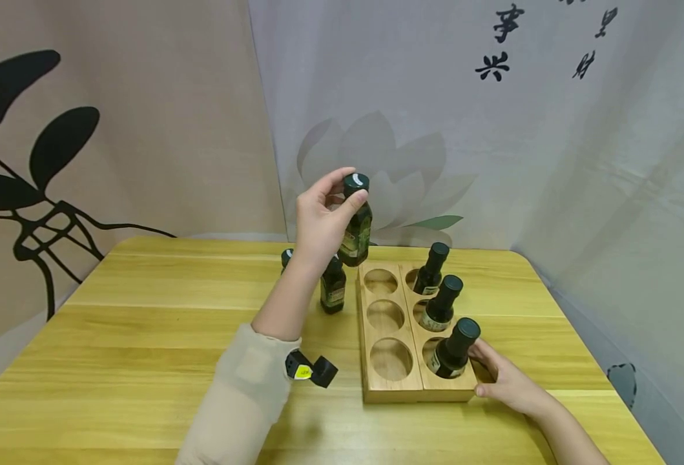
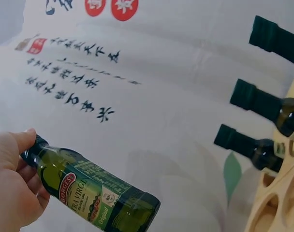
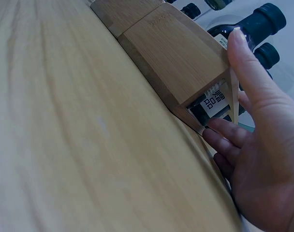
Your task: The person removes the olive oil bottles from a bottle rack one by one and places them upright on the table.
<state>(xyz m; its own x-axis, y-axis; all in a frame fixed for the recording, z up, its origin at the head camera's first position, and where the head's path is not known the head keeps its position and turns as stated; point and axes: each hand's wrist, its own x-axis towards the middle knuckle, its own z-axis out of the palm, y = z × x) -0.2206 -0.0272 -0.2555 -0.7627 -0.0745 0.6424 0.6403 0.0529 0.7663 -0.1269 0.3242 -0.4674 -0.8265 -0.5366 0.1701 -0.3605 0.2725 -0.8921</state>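
pinching dark-green glass bottle in left hand, green label legible in left-wrist only, right hand gripping pale wooden rack, yellow wood-grain table, printed cloth backdrop

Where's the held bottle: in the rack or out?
Out. The left hand holds the bottle by its top; the left wrist view shows its base clear of the rack.

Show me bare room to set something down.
Free: the table left of the left sleeve, and the three left holes in the wooden rack. Crowded: the rack's right column, holding three bottles, and the spot beside the left forearm, where more bottles stand.
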